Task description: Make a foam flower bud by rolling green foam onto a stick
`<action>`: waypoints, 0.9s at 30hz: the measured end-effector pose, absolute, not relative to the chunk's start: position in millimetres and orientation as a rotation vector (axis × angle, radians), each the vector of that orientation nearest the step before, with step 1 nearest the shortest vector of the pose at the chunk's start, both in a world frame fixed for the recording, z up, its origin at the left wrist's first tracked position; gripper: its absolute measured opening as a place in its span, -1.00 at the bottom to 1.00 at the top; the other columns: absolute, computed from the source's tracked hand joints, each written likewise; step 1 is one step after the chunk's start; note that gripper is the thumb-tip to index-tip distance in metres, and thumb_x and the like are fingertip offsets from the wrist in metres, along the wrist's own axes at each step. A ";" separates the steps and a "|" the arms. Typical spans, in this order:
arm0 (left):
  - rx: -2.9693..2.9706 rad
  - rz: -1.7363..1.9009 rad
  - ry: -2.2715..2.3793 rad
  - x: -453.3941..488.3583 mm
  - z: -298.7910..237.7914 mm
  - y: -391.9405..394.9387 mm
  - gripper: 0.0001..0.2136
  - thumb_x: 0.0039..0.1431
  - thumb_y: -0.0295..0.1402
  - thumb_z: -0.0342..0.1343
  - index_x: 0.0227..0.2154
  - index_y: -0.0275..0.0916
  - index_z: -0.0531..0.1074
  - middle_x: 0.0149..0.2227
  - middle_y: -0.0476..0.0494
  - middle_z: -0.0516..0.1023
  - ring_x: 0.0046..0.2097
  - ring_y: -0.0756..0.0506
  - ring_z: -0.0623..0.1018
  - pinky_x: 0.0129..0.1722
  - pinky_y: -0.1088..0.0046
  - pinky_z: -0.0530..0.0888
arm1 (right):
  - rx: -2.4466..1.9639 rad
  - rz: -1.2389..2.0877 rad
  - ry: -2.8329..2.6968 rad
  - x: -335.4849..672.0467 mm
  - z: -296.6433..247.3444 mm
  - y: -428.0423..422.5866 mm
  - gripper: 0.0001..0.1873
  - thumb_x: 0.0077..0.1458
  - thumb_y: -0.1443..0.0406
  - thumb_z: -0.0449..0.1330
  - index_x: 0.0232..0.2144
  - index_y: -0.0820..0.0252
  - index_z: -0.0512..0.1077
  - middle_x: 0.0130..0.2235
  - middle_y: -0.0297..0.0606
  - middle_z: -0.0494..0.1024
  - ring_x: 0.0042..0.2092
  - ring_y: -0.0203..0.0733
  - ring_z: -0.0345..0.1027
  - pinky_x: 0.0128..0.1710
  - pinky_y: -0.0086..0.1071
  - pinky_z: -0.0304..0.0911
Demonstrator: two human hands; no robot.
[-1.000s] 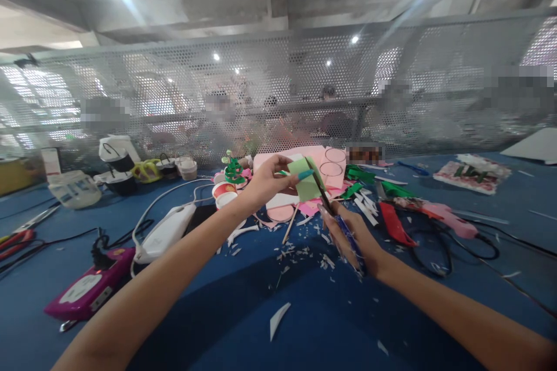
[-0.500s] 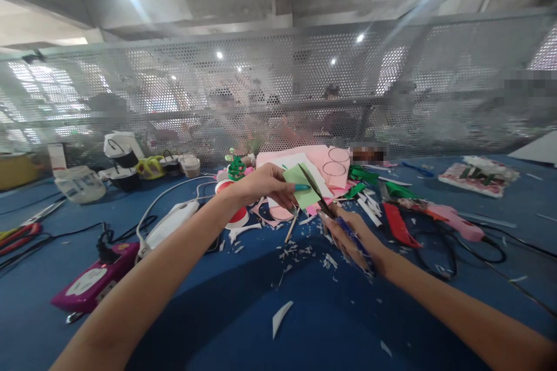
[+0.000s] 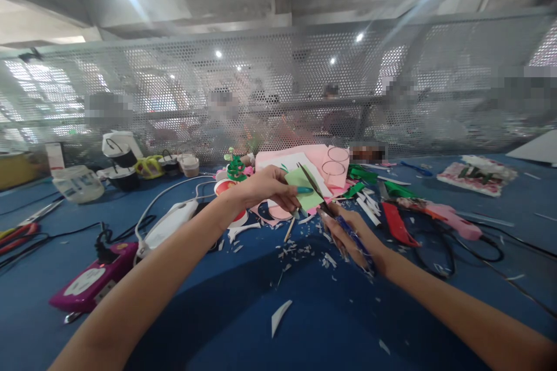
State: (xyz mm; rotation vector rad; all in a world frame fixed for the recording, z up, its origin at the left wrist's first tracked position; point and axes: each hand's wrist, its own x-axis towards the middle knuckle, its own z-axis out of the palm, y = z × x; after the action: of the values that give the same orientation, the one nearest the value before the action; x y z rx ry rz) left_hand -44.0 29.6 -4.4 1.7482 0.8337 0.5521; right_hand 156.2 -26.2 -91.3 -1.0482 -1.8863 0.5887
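1. Right across the back, here's a grey perforated metal partition (image 3: pixel 174 78), with blurred figures behind it.
2. In front spreads a broad blue tabletop (image 3: pixel 217 330), strewn with craft bits.
3. Near the partition, centre, lies a pink paper sheet with drawn circles (image 3: pixel 319 151), a plain white paper sheet (image 3: pixel 282 160) partly over it.
4. Over on the left sits a purple plastic power strip with a white label (image 3: pixel 93 281), a black plug in it, just beside a white plastic device with a cable (image 3: pixel 172 226).
5. On the right, a pink glue gun with a black cord (image 3: pixel 455 220) lies near a flat red strip (image 3: pixel 397 224).
6. And the hands! The left hand (image 3: pixel 274 188) has its fingers clamped on the green paper; the right hand (image 3: pixel 348 229) is closed around the scissors' handles.
7. Those blue-handled metal scissors (image 3: pixel 325 207) point up and away, a dark blade against the paper's right side; how wide the blades stand, I can't tell.
8. There's the pale green paper piece (image 3: pixel 310 200), held up tilted between the hands, in front of the white sheet.
9. Beneath, a thin wooden stick (image 3: pixel 289 230) and small white paper scraps (image 3: pixel 296 250) dot the blue.
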 end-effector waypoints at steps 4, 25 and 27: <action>1.738 0.560 0.824 -43.0 -2.9 27.6 -0.74 -0.19 -0.26 0.27 -0.52 -0.42 0.49 -0.51 -0.27 0.57 -0.51 -0.05 0.55 -0.45 0.48 0.51 | -1.032 0.517 -1.910 157.7 -92.0 -24.8 -0.67 0.12 0.06 -0.06 -0.50 0.17 0.21 -0.65 -0.44 0.21 -0.61 -0.35 0.12 -0.59 -0.45 0.03; 1.767 0.536 0.886 -46.2 -6.1 34.9 -0.75 -0.19 -0.24 0.26 -0.58 -0.38 0.47 -0.53 -0.23 0.56 -0.49 -0.06 0.56 -0.44 0.47 0.51 | -1.123 0.325 -1.874 159.4 -94.8 -19.0 -0.65 0.12 0.10 -0.08 -0.56 0.18 0.23 -0.64 -0.33 0.33 -0.58 -0.27 0.22 -0.56 -0.41 0.06; 1.793 0.514 0.951 -48.4 -8.0 39.4 -0.74 -0.16 -0.24 0.24 -0.56 -0.39 0.45 -0.52 -0.25 0.56 -0.49 -0.07 0.56 -0.44 0.45 0.51 | -1.253 0.205 -1.820 169.1 -91.6 -10.2 -0.63 0.13 0.08 -0.10 -0.55 0.18 0.23 -0.61 -0.28 0.38 -0.54 -0.22 0.28 -0.53 -0.41 0.09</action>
State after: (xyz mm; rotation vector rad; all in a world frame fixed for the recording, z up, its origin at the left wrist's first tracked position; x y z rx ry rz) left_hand -48.4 39.4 -8.0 1.7933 0.9506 0.5143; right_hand 169.1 -10.2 -91.6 -1.2529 -1.8198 0.2053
